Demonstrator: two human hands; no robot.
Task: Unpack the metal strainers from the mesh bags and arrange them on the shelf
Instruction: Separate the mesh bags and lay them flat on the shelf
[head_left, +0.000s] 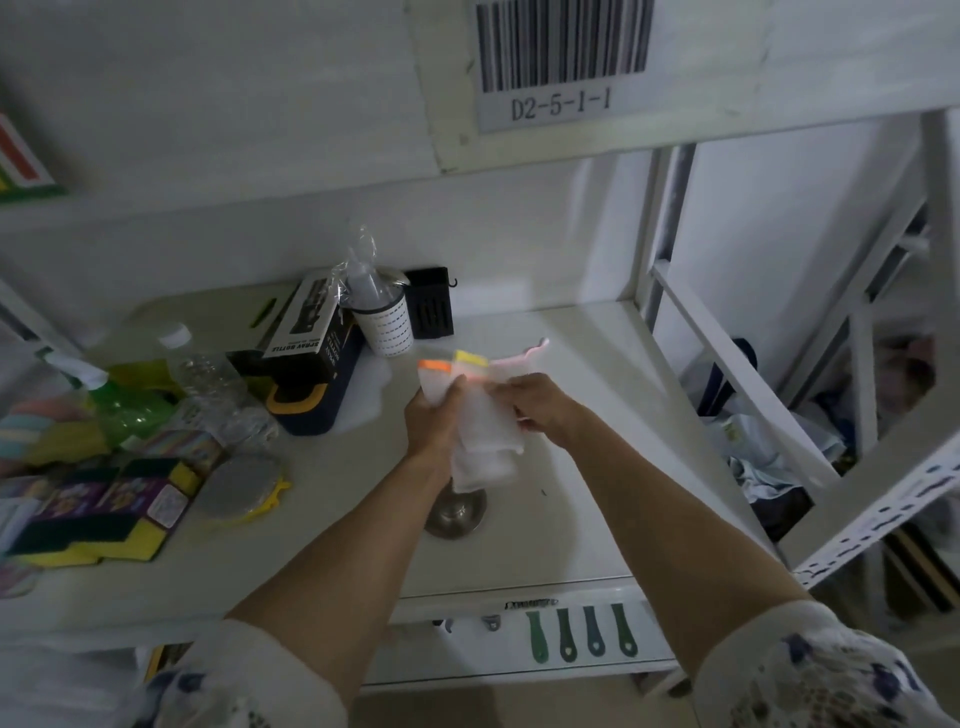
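Observation:
Both hands hold a bunch of white mesh bags (485, 436) over the middle of the white shelf (582, 493). The bags carry orange, yellow and pink top bands and hang down limp. My left hand (435, 421) grips the bunch from the left, and my right hand (540, 408) pinches it from the right. One round metal strainer (457, 514) lies on the shelf directly under the bags, partly hidden by my left forearm. Whether a strainer is inside the bags cannot be told.
On the shelf's left are a spray-bottle box (311, 358), a white perforated cup (387, 327), a black holder (428, 304), a clear bottle (208, 374), a green sprayer (124, 405) and sponge packs (98, 509). A shelf upright (660, 234) stands at right. Green scrapers (582, 631) hang below.

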